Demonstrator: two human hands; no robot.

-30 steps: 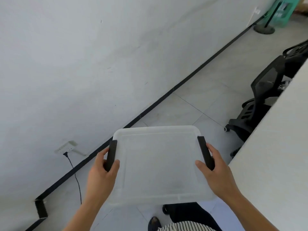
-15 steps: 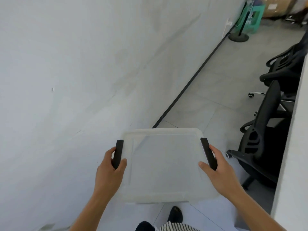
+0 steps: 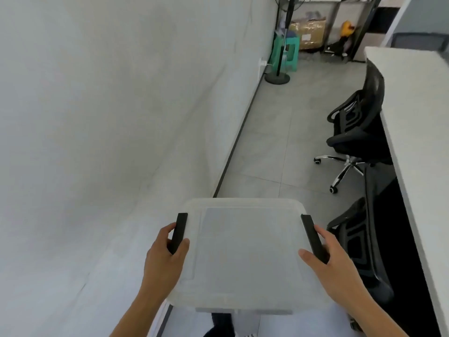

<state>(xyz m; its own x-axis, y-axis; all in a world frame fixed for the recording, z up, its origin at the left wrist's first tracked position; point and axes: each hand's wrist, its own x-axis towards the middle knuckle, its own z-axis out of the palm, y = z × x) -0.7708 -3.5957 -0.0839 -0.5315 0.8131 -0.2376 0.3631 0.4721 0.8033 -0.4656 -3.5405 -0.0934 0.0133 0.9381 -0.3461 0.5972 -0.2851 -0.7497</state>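
Observation:
I carry a translucent plastic storage box (image 3: pixel 243 251) with its lid on, held level in front of my body above the floor. My left hand (image 3: pixel 165 259) grips the black latch handle (image 3: pixel 179 229) on the box's left side, thumb over the lid. On the opposite side my right hand (image 3: pixel 332 263) grips the other black latch handle (image 3: pixel 312 234) the same way.
A white wall (image 3: pixel 109 130) runs close along my left. Two black office chairs (image 3: pixel 354 132) (image 3: pixel 364 239) stand on the right beside a long white desk (image 3: pixel 418 132). Ahead down the grey tiled aisle are a fan stand (image 3: pixel 278 76), a green stool (image 3: pixel 285 54) and a cardboard box (image 3: pixel 308 35).
My view has swung from facing the wall to looking along the aisle. The box stays level in both hands, and the far end of the room has come into sight.

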